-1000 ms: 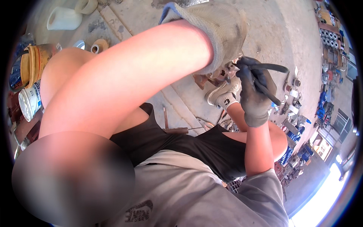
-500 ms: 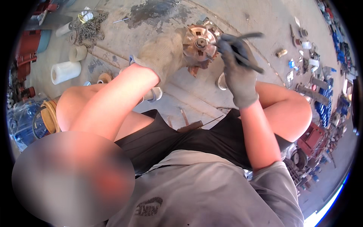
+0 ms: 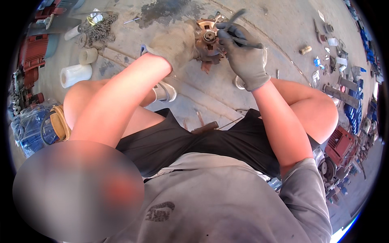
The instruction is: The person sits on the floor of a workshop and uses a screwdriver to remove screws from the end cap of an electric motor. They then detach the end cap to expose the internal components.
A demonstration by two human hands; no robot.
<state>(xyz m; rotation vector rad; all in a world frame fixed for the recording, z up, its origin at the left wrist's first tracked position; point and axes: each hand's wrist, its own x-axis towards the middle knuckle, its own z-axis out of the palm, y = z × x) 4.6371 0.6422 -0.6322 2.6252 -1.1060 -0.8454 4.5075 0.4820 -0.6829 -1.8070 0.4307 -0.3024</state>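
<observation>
Now, left hand (image 3: 176, 45): gloved, against the left side of a rusty metal rotor (image 3: 209, 37); fingers hidden, so whether it grips, I cannot tell.
Right hand (image 3: 246, 61): gloved, grasping a pliers-like tool (image 3: 236, 17), dark handles spread.
Rotor: between both hands, hub facing the camera.
Beyond, left: white roll (image 3: 76, 75), heaped chain (image 3: 103, 32).
Beyond, right: red machine (image 3: 339, 145), scattered parts.

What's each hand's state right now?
Left hand: at the rusty round metal part; grip can't be told.
Right hand: closed, holding a black-handled tool.
</observation>
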